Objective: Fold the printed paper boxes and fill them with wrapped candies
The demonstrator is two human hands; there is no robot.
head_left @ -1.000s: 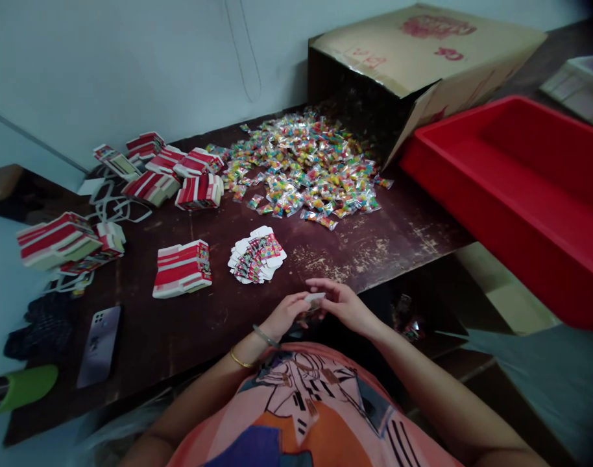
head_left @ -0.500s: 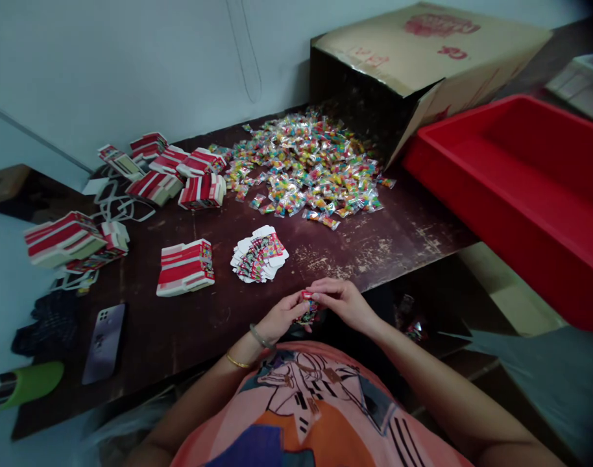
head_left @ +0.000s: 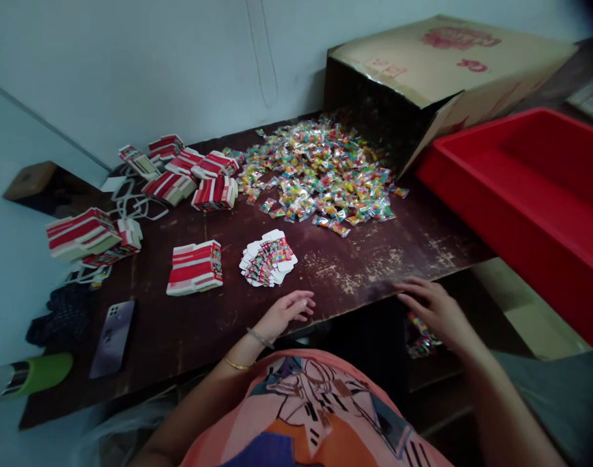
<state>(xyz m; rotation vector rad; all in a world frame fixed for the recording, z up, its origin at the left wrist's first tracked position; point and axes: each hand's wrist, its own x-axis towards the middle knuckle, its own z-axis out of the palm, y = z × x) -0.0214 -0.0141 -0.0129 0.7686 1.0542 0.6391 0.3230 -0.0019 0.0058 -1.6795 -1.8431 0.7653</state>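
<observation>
Lying loosely open and empty at the table edge, the left hand sits near the fanned carton blanks, while the right hand, open-fingered and blurred, hovers over loose candy packets below the edge; lifting one blank alone probably wants a light fingertip pinch.

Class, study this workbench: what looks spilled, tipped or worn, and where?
The cardboard box lies on its side at the back, and a heap of colourful packets spreads from its open mouth across the tabletop. Near the front edge the dark surface is scuffed, with pale worn patches.
</observation>
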